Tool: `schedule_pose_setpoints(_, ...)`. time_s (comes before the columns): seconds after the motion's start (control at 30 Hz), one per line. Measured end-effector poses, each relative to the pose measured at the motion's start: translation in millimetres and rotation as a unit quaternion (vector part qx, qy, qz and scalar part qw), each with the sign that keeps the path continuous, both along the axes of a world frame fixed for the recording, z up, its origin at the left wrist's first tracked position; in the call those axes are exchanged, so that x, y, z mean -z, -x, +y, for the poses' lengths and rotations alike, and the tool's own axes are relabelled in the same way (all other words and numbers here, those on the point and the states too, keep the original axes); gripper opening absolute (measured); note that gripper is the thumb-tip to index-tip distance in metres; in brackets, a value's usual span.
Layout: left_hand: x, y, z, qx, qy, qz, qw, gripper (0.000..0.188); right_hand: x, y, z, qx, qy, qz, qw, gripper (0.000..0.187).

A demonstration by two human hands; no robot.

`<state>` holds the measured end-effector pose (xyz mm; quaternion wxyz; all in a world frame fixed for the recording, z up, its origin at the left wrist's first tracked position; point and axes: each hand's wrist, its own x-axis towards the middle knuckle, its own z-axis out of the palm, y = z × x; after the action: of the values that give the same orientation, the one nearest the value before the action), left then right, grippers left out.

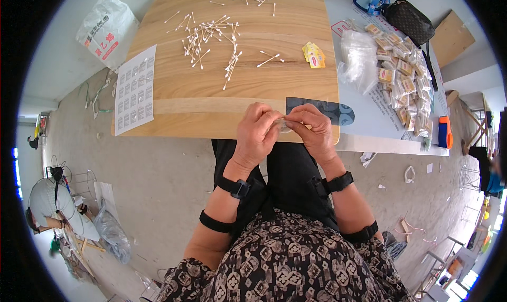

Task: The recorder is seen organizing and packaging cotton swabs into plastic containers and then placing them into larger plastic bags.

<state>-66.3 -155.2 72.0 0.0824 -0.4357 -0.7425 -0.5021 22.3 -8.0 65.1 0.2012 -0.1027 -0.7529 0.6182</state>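
My left hand [256, 132] and my right hand [315, 131] meet at the near edge of the wooden table [179, 104], fingertips pinched together. Between them is a small clear plastic bag [284, 128], mostly covered by the fingers; its contents cannot be made out. A dark, film-like strip [319, 111] lies on the table just beyond my right hand. Farther off, loose cotton swabs [208, 34] are scattered in a heap, and a few lie apart. A small fanned pile of yellow cards [315, 56] rests near the table's right side.
On the grey table at right lie a stack of clear bags [359, 59], many filled packets [404, 80], a dark handbag [409, 19] and an orange-and-blue tape-like object [445, 132]. A printed label sheet [135, 91] overhangs the left edge. Another person [58, 207] is at far left.
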Motion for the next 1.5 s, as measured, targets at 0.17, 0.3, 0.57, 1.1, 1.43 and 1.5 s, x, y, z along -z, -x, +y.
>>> schedule_pose_setpoints(0.17,6.1,-0.4,-2.1,0.015,-0.008,-0.069,0.997,0.022,-3.9,0.8,-5.5,0.024,-0.076,0.008,0.997,0.012)
schedule_pose_setpoints(0.3,1.9,-1.5,1.2,0.002,0.004,-0.001,1.0,0.019,-10.1,3.8,-5.3,0.026,-0.192,0.076,0.978,0.012)
schedule_pose_setpoints(0.57,-11.2,-8.8,1.3,-0.028,0.007,0.042,0.999,0.018,-23.4,8.5,-5.1,0.032,-0.287,0.121,0.95,0.014)
schedule_pose_setpoints(1.1,-6.0,-3.4,1.7,0.002,0.011,0.001,1.0,0.019,-14.0,-6.2,-4.7,0.061,-0.118,0.016,0.991,0.012)
schedule_pose_setpoints(1.43,-8.2,-4.2,15.4,0.01,0.022,0.053,0.998,0.017,-15.6,-4.5,0.7,0.032,-0.21,0.062,0.975,0.01)
schedule_pose_setpoints(1.5,-7.1,-3.2,15.4,0.014,0.024,0.06,0.998,0.017,-19.6,-4.4,3.4,0.014,-0.268,0.083,0.96,0.01)
